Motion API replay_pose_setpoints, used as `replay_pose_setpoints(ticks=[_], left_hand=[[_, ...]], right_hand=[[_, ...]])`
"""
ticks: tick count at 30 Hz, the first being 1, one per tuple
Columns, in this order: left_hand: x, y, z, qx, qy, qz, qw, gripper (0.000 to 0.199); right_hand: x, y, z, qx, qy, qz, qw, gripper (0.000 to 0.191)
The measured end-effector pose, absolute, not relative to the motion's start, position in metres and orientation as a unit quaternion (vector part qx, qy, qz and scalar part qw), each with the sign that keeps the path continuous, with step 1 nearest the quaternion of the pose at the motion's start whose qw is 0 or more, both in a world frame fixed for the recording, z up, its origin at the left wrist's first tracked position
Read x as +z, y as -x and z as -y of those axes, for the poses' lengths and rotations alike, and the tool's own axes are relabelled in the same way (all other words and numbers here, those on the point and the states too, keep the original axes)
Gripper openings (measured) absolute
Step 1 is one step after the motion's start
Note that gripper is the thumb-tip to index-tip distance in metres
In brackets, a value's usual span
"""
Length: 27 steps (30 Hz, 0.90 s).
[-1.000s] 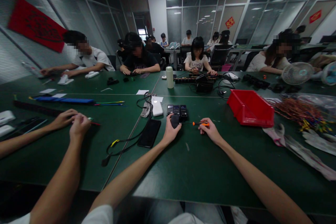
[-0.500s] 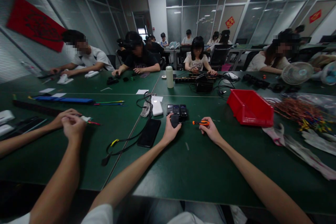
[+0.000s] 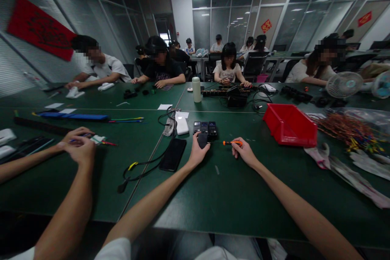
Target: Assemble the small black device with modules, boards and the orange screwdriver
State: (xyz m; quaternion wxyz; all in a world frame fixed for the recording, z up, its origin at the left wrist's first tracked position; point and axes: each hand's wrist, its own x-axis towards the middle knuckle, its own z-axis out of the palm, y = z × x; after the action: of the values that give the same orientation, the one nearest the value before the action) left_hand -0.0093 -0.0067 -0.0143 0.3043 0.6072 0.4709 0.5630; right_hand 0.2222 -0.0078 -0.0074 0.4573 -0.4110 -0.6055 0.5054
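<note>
My left hand [image 3: 197, 152] is closed on a small dark block [image 3: 202, 141], just in front of several black devices with small labels or screens [image 3: 212, 126]. To its right, my right hand [image 3: 243, 151] grips an orange and black screwdriver [image 3: 232, 143], whose thin shaft points left toward the block. Whether the tip touches the block is too small to tell. A black phone [image 3: 173, 154] lies on the green table [image 3: 195, 199] left of my left hand, and a white device [image 3: 182, 123] lies behind the phone.
A red bin [image 3: 289, 126] stands at the right, near gloves [image 3: 347, 174] and copper wires [image 3: 350, 130]. A pale green bottle [image 3: 196, 90] stands farther back. A black cable [image 3: 143, 163] loops beside the phone. At the left, a co-worker's hands [image 3: 79, 146] hold a wired part.
My right hand has shifted its fingers slightly around the screwdriver. My left hand and the block have hardly moved. The co-worker's hands at the left have changed their pose.
</note>
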Motion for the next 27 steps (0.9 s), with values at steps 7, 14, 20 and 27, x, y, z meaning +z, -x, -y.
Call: replay_pose_setpoints(ticks=[7,14,20,27], left_hand=[[-0.0157,0.0095,0.0064,0.564,-0.605,-0.471,0.306,0.061],[-0.0178,0.0106,0.0048,0.563,-0.604,-0.470,0.311,0.061],[-0.0173,0.0103,0.0051,0.563,-0.610,-0.467,0.304,0.061],[-0.0158,0.0106,0.0065,0.563,-0.606,-0.469,0.309,0.061]], right_hand=[[-0.0044,-0.2211,0.0101,0.508,0.391,0.601,0.477,0.034],[-0.0095,-0.2236,0.0084,0.509,0.416,0.609,0.444,0.027],[-0.0070,-0.2213,0.0086,0.499,0.399,0.608,0.472,0.033],[-0.0112,-0.2248,0.0069,0.485,0.430,0.627,0.432,0.027]])
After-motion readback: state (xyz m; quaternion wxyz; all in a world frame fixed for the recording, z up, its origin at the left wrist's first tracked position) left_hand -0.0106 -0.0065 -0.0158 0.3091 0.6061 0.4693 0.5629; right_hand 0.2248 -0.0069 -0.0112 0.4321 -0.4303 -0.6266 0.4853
